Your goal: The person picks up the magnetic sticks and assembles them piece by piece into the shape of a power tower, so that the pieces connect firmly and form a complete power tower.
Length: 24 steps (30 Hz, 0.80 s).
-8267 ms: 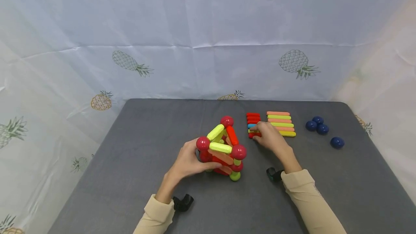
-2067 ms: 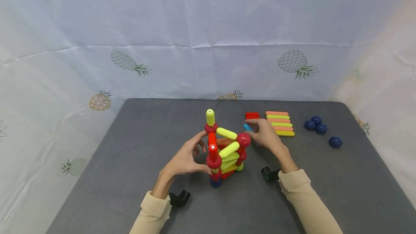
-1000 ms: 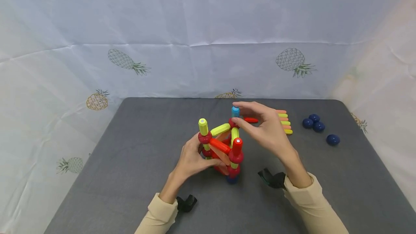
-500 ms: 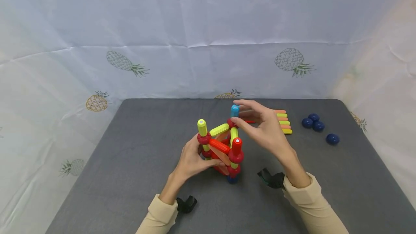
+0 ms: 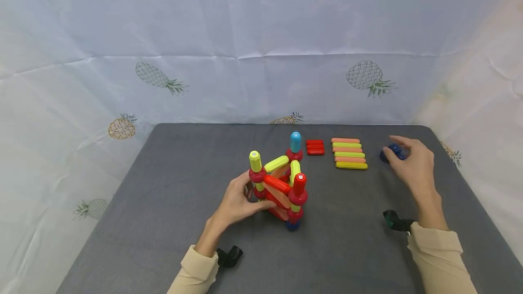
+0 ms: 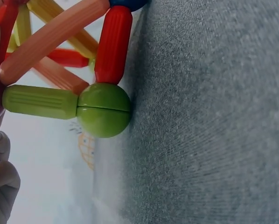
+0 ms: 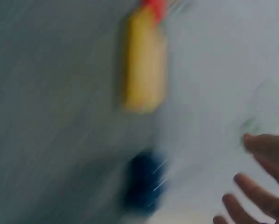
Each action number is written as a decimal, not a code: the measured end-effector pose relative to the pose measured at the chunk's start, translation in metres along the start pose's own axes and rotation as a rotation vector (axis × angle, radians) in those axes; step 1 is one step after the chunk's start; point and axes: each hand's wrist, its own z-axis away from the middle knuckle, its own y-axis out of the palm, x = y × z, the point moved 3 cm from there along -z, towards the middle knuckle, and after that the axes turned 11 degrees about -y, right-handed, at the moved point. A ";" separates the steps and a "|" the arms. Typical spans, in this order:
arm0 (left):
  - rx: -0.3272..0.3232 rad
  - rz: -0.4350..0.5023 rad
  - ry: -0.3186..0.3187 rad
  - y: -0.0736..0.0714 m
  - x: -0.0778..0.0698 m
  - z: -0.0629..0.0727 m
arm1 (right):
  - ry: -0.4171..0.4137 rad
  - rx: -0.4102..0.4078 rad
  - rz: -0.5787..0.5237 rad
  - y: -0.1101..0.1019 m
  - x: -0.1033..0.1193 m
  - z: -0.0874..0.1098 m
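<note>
A frame of magnetic rods and balls [image 5: 278,183] stands on the grey table, red balls joining lime, red and orange rods. Lime, red and blue rods [image 5: 295,142] point up from its top balls. My left hand [image 5: 238,201] grips its left side, thumb in front and fingers behind. In the left wrist view a green ball [image 6: 103,110] sits at a bottom corner. My right hand [image 5: 416,167] hovers at the dark blue balls [image 5: 394,149], thumb and fingers spread around them. The right wrist view is blurred; the fingers [image 7: 256,193] stand apart from the blue balls [image 7: 143,182].
Short red rods [image 5: 315,147] lie in a small stack behind the frame. Right of them is a row of longer orange, lime and yellow rods [image 5: 350,165]. A white pineapple-print cloth [image 5: 245,90] hangs behind the table [image 5: 184,158].
The left hand turned the frame, and upright rods now top it. The right hand set the blue rod on the far ball, let go, and moved right to the blue balls.
</note>
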 end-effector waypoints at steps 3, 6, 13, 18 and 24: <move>-0.001 0.023 0.006 0.001 0.000 0.001 | 0.127 0.138 0.107 -0.001 -0.045 0.009; 0.000 0.055 0.012 0.003 -0.001 0.001 | 0.230 0.242 0.156 -0.001 -0.075 0.020; -0.007 0.080 0.023 0.005 -0.001 0.000 | 0.367 0.264 0.135 -0.006 -0.093 0.035; 0.001 0.075 0.004 0.006 -0.002 0.000 | 0.545 0.318 0.097 -0.016 -0.095 0.042; 0.005 0.082 0.002 0.005 -0.002 0.000 | 0.641 0.327 0.055 -0.022 -0.097 0.045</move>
